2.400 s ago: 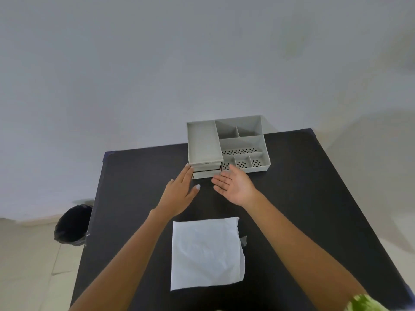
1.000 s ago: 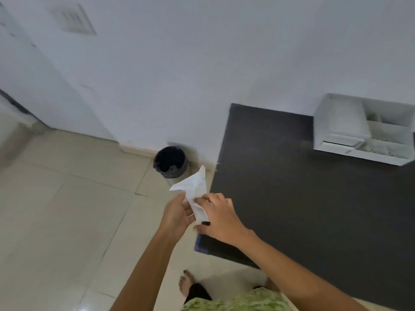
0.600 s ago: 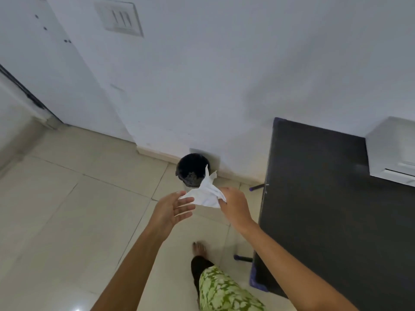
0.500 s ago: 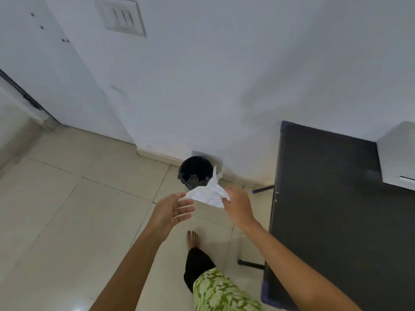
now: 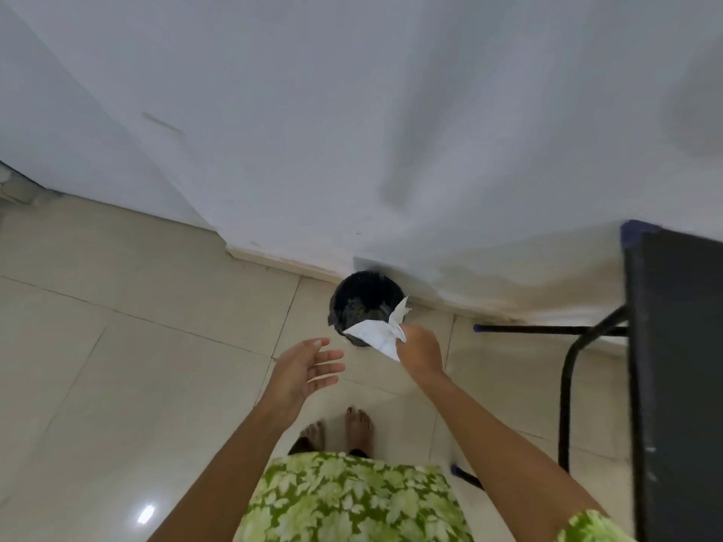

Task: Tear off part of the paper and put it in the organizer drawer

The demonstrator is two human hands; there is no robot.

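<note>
The white paper (image 5: 377,331) is crumpled and pinched in my right hand (image 5: 420,349), just above the near rim of a black waste bin (image 5: 362,297) on the floor. My left hand (image 5: 303,371) hovers to the left of the paper, fingers spread, holding nothing. The organizer with its drawer is out of view.
The black table (image 5: 682,346) fills the right edge, with its black metal legs (image 5: 565,389) beside my right arm. The bin stands against the white wall (image 5: 352,131) on a beige tiled floor (image 5: 117,365). My bare feet (image 5: 344,426) are below.
My view swung left away from the table; the organizer has left the frame. My left hand let go of the paper and drew back. My right hand carried the paper over the bin.
</note>
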